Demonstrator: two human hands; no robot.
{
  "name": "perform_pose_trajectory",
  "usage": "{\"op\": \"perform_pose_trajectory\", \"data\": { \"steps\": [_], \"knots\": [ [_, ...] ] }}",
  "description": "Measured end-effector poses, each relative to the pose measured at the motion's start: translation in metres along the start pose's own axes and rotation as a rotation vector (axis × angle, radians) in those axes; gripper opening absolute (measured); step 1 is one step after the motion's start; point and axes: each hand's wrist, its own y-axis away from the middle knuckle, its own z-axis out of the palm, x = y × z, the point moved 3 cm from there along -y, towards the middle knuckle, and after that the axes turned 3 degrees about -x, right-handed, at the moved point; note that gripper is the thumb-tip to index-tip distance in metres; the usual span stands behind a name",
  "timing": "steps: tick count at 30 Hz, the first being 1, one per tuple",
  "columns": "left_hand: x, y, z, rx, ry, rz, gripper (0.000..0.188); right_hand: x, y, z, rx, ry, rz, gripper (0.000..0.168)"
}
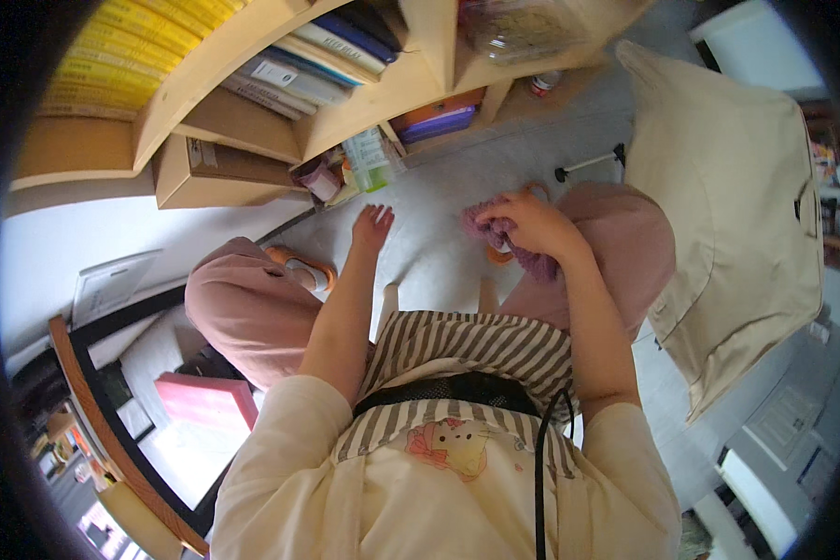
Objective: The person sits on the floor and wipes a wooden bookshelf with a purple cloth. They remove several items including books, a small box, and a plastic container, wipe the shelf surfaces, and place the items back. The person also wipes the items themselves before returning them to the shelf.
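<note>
My right hand (530,222) grips a crumpled, fluffy purple cloth (537,266) beside my right knee. Part of the cloth bunches out past the fingertips and part hangs below the palm. My left hand (373,227) is raised over the floor between my knees, holding nothing, with its fingers slightly apart. Beyond it, on the lowest level of a wooden bookshelf (434,52), are a purplish cup-like container (320,180) and a clear plastic packet (367,155) bearing print.
Books (297,73) and a cardboard box (217,171) occupy the shelves ahead. A large beige fabric-covered object (728,224) stands close on my right. On the left are a black-framed table (133,469) with a wooden edge and a pink block-like object (206,400).
</note>
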Motion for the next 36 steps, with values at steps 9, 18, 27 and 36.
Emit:
{"op": "perform_pose_trajectory", "data": {
  "steps": [9, 18, 27, 36],
  "knots": [
    [-0.057, 0.093, -0.007, -0.045, -1.029, -0.432, 0.024, 0.038, 0.012, 0.002, -0.04, 0.047, 0.215, 0.045],
    [-0.093, 0.053, 0.025, -0.836, -1.181, -0.496, 0.031, 0.016, 0.047, -0.024, 0.466, -0.146, -0.129, 0.041],
    [-0.08, -0.038, 0.166, -0.311, -0.538, -0.18, 0.021, 0.032, 0.043, -0.131, 0.248, 0.123, 0.126, 0.035],
    [-0.044, -0.153, 0.179, -0.171, -0.156, 0.24, 0.038, 0.096, 0.021, -0.07, -0.126, 0.173, 0.353, 0.022]
  ]
}}
